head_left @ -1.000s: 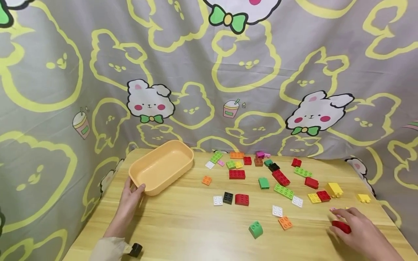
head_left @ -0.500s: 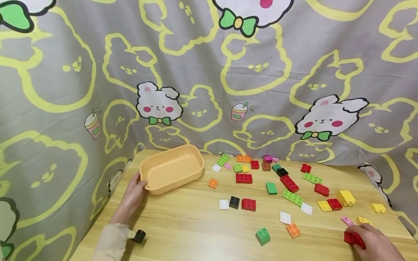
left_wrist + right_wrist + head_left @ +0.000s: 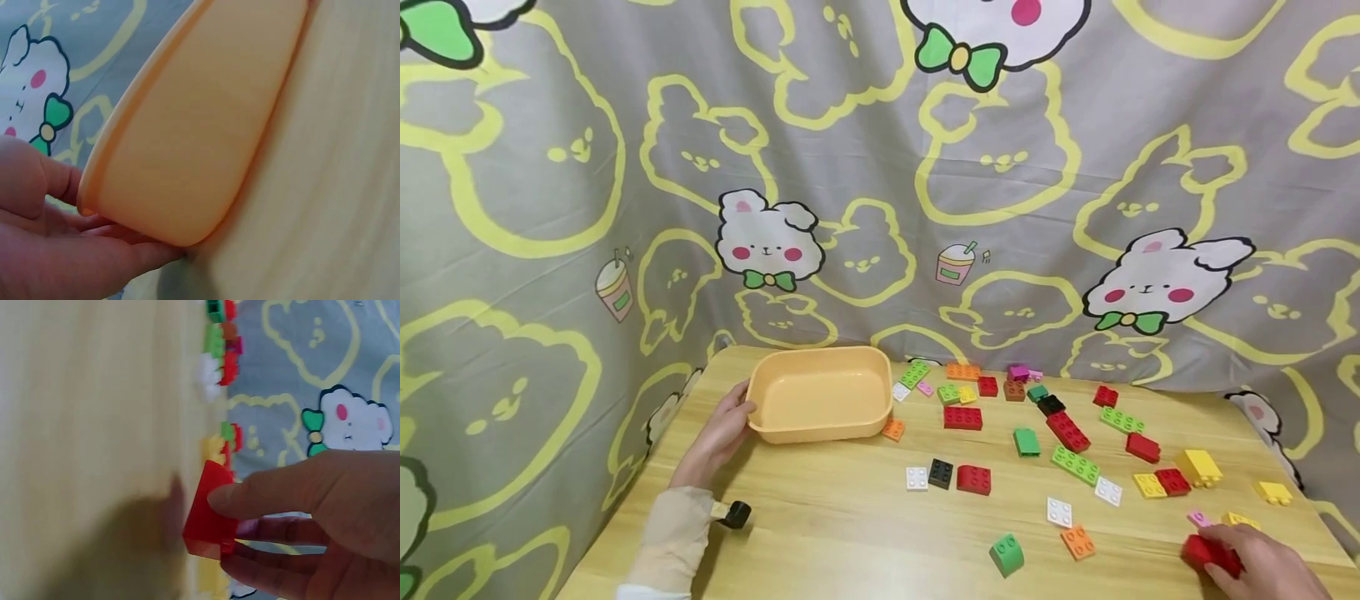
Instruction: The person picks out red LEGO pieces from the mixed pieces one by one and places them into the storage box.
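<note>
At the left of the table, my left hand [image 3: 722, 427] holds the left end of a shallow orange-yellow plastic tray [image 3: 820, 402]. The left wrist view has the thumb at the tray's rim and other fingers under the tray wall [image 3: 181, 144]. No bricks show inside it. Over at the right front, my right hand [image 3: 1273, 562] pinches a red toy building brick [image 3: 1198, 552] between thumb and fingers. In the right wrist view, this brick [image 3: 209, 512] shows a smooth, sloping face. A pink brick [image 3: 1199, 519] and a yellow brick [image 3: 1242, 521] lie just beyond that hand.
Many loose bricks spread over the table's middle and right, including a green curved brick [image 3: 1007, 554] and a black brick [image 3: 941, 472]. An orange brick [image 3: 893, 429] lies against or right beside the tray's right end. A patterned curtain [image 3: 865, 167] hangs behind and at the left.
The tray has turned more level with the table's back edge and shifted right, towards the orange brick. My right hand, still holding the red brick, has drawn slightly nearer, uncovering the pink and yellow bricks.
</note>
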A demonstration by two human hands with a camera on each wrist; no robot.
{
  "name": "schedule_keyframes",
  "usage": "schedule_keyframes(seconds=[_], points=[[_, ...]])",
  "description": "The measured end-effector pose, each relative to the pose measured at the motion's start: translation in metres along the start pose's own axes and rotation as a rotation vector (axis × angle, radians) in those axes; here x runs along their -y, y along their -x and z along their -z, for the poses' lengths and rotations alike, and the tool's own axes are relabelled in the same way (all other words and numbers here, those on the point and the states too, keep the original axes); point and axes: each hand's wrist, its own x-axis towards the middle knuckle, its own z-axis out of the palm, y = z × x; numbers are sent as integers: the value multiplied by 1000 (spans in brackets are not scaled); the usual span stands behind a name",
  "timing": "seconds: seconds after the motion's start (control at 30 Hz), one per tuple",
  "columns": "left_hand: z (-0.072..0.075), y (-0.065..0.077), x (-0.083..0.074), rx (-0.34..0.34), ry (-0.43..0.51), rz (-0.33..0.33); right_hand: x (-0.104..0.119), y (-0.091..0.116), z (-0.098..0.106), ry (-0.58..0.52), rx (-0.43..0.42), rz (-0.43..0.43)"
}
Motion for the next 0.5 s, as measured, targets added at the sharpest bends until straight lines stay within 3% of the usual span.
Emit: schedule_keyframes(seconds=[0.1,0.33,0.5], points=[[3,0,0,10,-16,0,17,-1,10,-48,-93,38],[3,-2,1,54,-57,-2,66,-10,32,-69,-457,268],[-9,-9,-1,95,-99,-27,102,-18,44,-110,-576,381]])
